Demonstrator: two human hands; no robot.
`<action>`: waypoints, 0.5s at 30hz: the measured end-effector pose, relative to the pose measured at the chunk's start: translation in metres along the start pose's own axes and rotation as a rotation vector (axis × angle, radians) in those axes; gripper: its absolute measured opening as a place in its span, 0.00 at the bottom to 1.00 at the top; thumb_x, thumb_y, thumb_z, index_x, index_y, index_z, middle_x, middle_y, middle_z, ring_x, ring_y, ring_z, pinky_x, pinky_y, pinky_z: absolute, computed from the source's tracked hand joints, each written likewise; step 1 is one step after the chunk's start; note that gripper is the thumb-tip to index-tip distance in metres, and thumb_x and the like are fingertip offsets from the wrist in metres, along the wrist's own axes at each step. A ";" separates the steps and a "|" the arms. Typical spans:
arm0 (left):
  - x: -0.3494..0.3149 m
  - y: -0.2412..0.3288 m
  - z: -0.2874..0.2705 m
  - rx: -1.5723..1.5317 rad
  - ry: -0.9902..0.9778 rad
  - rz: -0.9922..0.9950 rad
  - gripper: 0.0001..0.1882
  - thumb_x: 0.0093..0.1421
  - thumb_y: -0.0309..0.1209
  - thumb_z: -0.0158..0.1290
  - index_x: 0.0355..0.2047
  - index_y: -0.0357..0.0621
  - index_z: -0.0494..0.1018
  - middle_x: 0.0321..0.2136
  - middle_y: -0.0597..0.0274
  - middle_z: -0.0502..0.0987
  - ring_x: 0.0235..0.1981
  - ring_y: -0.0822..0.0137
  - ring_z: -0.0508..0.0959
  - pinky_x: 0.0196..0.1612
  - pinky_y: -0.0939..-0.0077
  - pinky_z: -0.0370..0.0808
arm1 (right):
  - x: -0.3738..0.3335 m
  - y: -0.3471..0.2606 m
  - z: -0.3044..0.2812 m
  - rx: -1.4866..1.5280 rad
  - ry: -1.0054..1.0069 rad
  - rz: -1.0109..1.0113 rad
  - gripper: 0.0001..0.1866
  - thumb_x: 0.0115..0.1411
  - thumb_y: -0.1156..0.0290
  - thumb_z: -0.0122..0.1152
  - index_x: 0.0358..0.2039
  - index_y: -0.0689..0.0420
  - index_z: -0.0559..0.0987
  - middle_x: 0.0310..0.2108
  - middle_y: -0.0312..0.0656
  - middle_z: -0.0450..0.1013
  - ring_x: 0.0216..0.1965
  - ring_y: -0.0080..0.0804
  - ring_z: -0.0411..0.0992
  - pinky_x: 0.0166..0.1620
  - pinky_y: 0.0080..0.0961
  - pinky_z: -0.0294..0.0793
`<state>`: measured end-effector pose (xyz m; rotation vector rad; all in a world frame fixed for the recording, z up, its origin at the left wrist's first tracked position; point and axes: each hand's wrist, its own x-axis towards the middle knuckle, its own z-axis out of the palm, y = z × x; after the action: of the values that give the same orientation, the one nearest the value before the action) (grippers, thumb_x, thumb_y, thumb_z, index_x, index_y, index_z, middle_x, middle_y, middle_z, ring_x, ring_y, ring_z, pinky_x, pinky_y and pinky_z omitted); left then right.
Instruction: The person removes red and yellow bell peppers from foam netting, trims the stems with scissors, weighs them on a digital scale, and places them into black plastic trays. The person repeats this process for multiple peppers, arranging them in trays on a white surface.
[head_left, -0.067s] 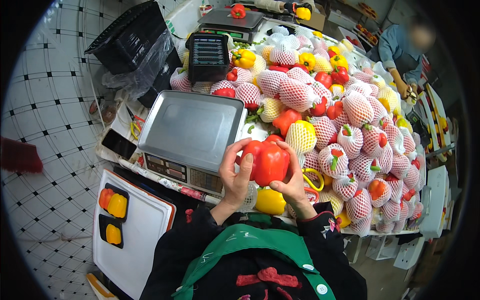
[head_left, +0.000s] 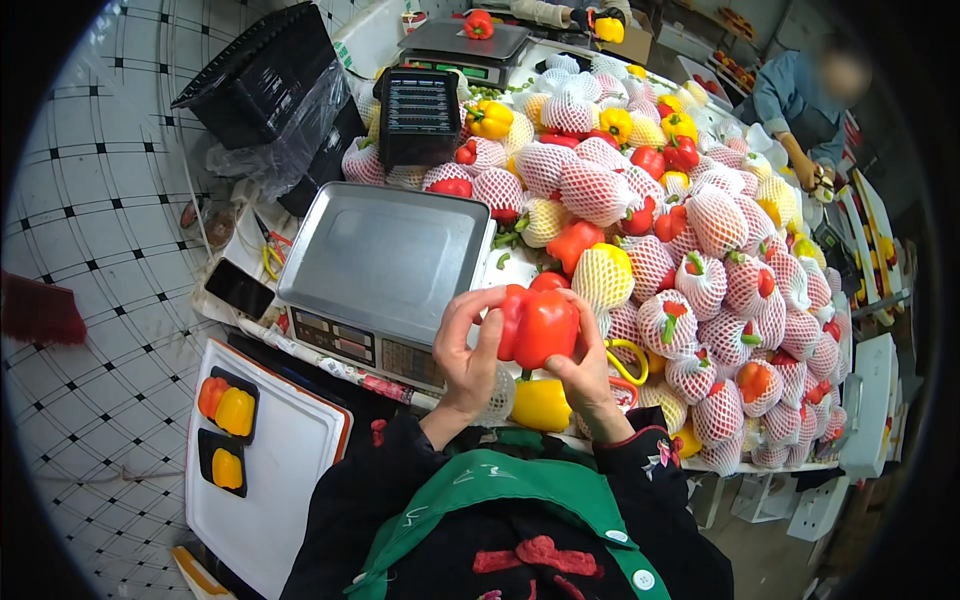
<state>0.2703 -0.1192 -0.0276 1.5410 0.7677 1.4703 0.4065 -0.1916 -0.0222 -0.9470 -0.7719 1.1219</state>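
A large red bell pepper point(head_left: 543, 330) is held up between my two hands, above the table's near edge. My left hand point(head_left: 468, 350) grips its left side, thumb toward me. On the pepper's right side my right hand point(head_left: 590, 372) closes around it, with the thumb low on the front. Just below lies a bare yellow bell pepper point(head_left: 541, 405). Beside my right hand are scissors with yellow handles point(head_left: 630, 362). A digital scale point(head_left: 385, 245) with a bare metal pan stands to the left of my hands.
Peppers in foam nets point(head_left: 690, 320) are heaped across the table to the right. Black trays point(head_left: 418, 115) are stacked behind the scale. A phone point(head_left: 239, 288) lies left of it. Packed peppers sit on a white lid point(head_left: 270, 490). A co-worker point(head_left: 800, 110) stands far right.
The red pepper has turned slightly in my hands, and a bit of green stem now shows beneath it. My left hand has shifted slightly left.
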 end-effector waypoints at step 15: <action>-0.022 0.021 -0.066 0.101 -0.553 -0.518 0.30 0.57 0.19 0.54 0.60 0.39 0.61 0.57 0.45 0.65 0.41 0.63 0.80 0.44 0.75 0.75 | -0.009 -0.002 -0.034 0.376 -0.023 0.289 0.46 0.58 0.33 0.46 0.66 0.52 0.53 0.64 0.45 0.56 0.62 0.47 0.59 0.60 0.52 0.63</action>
<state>0.2004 -0.1375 -0.0227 1.5646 0.8239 0.5958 0.4352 -0.2084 -0.0350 -0.7398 -0.4256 1.4717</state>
